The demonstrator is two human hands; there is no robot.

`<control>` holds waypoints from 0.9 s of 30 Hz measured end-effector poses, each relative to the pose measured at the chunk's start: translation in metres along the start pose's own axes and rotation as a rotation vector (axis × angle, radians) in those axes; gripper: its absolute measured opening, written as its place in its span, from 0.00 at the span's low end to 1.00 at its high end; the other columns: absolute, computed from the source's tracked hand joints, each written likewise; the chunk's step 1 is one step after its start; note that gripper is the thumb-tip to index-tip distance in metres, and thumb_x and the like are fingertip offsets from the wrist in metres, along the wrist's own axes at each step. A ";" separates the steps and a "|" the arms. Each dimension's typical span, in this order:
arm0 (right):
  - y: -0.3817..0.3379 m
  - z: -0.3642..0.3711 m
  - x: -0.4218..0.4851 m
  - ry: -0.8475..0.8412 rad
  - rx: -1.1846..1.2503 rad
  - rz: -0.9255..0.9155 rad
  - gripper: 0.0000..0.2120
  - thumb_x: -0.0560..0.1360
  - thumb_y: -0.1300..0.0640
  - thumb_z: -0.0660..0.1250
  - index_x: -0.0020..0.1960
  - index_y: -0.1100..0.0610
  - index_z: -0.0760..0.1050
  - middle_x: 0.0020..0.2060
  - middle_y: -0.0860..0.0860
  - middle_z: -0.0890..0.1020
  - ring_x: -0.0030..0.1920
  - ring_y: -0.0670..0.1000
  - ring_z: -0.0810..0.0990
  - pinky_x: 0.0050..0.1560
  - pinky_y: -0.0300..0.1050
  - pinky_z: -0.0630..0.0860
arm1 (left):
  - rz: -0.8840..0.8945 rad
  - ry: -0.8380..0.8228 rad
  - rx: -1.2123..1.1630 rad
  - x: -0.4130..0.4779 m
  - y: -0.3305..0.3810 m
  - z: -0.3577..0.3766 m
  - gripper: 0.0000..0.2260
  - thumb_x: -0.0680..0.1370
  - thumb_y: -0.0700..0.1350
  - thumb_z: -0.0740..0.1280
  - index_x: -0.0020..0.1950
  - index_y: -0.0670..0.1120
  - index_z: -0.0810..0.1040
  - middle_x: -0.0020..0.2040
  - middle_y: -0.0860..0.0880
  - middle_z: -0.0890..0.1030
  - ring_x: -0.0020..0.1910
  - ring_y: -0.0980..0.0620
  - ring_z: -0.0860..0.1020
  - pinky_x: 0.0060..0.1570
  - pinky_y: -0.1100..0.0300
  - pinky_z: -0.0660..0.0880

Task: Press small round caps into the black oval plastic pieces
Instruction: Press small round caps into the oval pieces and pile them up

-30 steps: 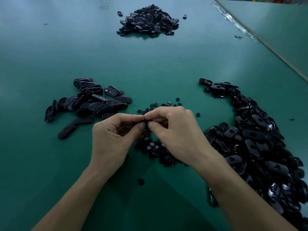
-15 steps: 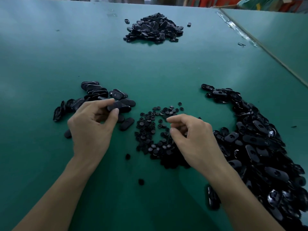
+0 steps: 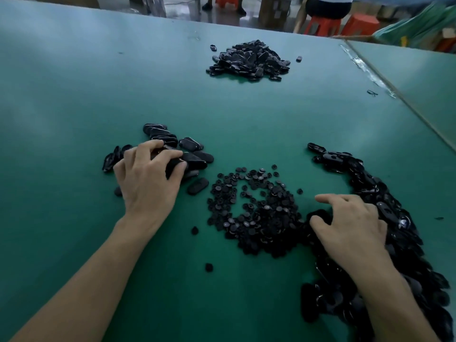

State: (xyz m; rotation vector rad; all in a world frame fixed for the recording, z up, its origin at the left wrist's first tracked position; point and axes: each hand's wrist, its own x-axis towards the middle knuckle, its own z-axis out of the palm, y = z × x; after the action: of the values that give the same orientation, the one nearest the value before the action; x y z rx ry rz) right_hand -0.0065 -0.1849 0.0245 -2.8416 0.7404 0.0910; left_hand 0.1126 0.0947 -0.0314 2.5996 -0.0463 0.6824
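The caps [image 3: 254, 208] sit in a loose pile dead centre so either hand can reach them, with the oval pieces [image 3: 385, 193] heaped along my right. My right hand [image 3: 350, 225] lies relaxed on that heap's edge, forefinger straight, nothing pinched. My left hand [image 3: 148, 178] curls round a single oval [image 3: 174, 164] at the left stack [image 3: 195, 157], probably the done ones. A far heap [image 3: 246, 61] sits across the desk [image 3: 74, 107].
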 end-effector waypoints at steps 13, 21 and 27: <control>0.007 -0.002 0.011 -0.021 0.145 -0.051 0.14 0.77 0.49 0.70 0.62 0.45 0.78 0.58 0.52 0.77 0.62 0.56 0.74 0.61 0.54 0.69 | -0.022 -0.227 0.084 0.001 0.002 0.009 0.23 0.77 0.65 0.63 0.70 0.57 0.74 0.74 0.46 0.69 0.74 0.44 0.64 0.71 0.41 0.55; 0.019 -0.009 0.021 0.010 0.422 -0.102 0.10 0.74 0.60 0.74 0.44 0.44 0.81 0.39 0.42 0.82 0.46 0.49 0.82 0.55 0.56 0.78 | 0.044 -0.171 0.102 -0.001 0.003 0.009 0.21 0.80 0.62 0.59 0.67 0.53 0.77 0.72 0.46 0.71 0.71 0.44 0.68 0.70 0.43 0.56; 0.028 -0.005 0.018 0.152 0.568 -0.281 0.12 0.74 0.60 0.75 0.44 0.43 0.80 0.46 0.41 0.80 0.46 0.39 0.78 0.46 0.28 0.71 | 0.306 0.150 0.027 -0.013 0.011 0.005 0.14 0.79 0.55 0.65 0.50 0.47 0.84 0.55 0.48 0.81 0.56 0.45 0.77 0.55 0.50 0.68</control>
State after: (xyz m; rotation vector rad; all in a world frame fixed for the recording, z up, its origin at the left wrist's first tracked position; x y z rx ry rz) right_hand -0.0043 -0.2188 0.0225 -2.3833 0.3132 -0.3284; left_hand 0.1019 0.0820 -0.0367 2.5833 -0.3966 0.9889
